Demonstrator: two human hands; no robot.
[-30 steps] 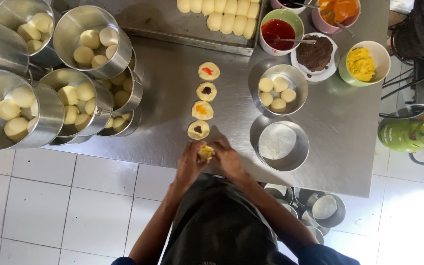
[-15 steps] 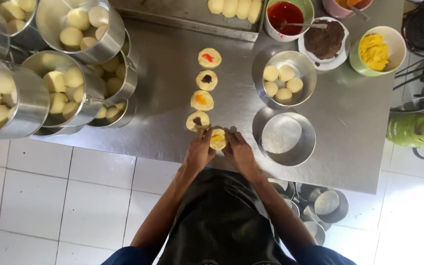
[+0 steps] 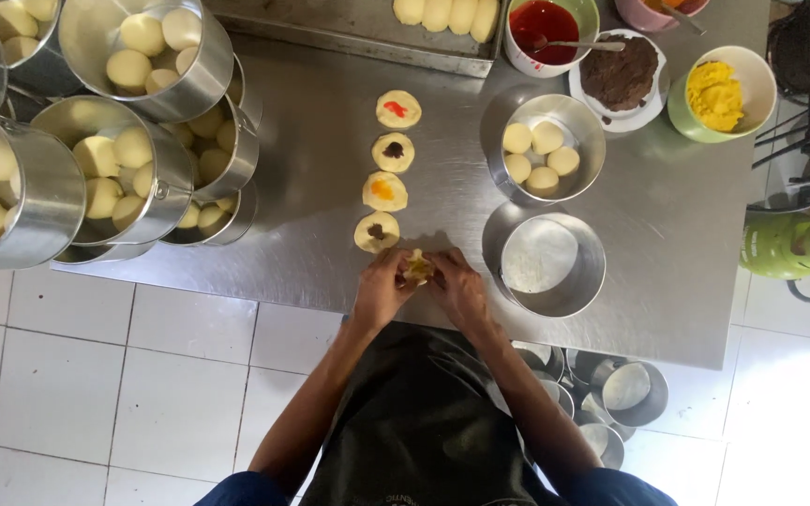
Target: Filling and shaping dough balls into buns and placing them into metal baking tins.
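Note:
My left hand (image 3: 383, 286) and my right hand (image 3: 454, 288) pinch together around one small dough piece (image 3: 417, 268) with yellow filling, at the near edge of the steel table (image 3: 321, 159). Beyond it lies a row of flattened dough rounds: one with dark filling (image 3: 377, 231), one with orange filling (image 3: 384, 191), another with dark filling (image 3: 393, 152) and one with red filling (image 3: 398, 109). To the right of my hands stands an empty steel tin (image 3: 546, 258).
A steel tin with dough balls (image 3: 543, 150) stands right of the row. Bowls of red sauce (image 3: 550, 28), brown paste (image 3: 622, 75) and yellow filling (image 3: 719, 94) line the far right. Stacked tins of dough balls (image 3: 114, 169) fill the left. More tins (image 3: 611, 394) sit below.
Both hands stay closed on the filled dough piece and keep working it. The view has shifted, so the table and tins sit differently in the frame.

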